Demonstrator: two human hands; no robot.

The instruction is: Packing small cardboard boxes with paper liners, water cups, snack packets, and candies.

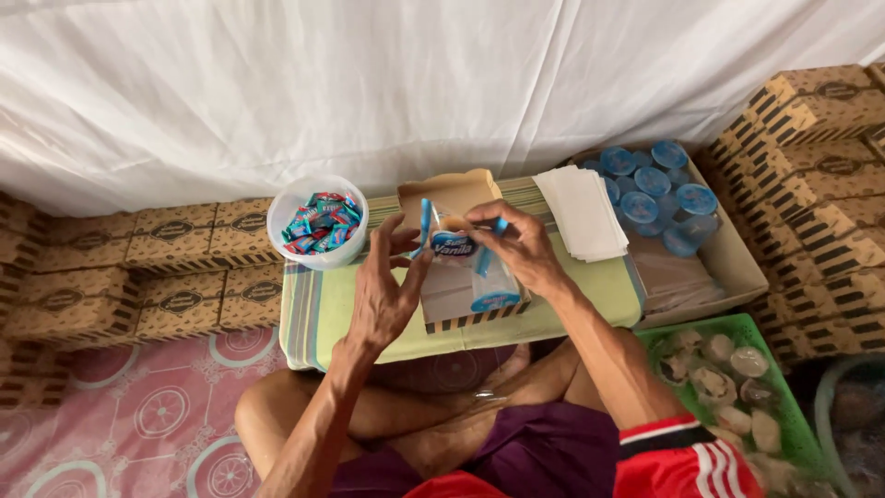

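- Two hands, left hand [383, 295] and right hand [518, 244], at the frame's centre.
- One white bowl of wrapped candies [316, 221], upper left of centre.
- One open brown box [461, 277] at centre.
- One stack of white paper sheets [581, 210], right of centre.
- About ten blue-lidded cups [656, 195], upper right.
- One green basket [701, 332], lower right.
- Closed brown boxes [175, 235] stacked at both sides, too many to count.

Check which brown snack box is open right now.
The open one is the brown box on the green cushion under both hands, left hand and right hand; its lid flap stands up. The stacked boxes along the sides are closed.
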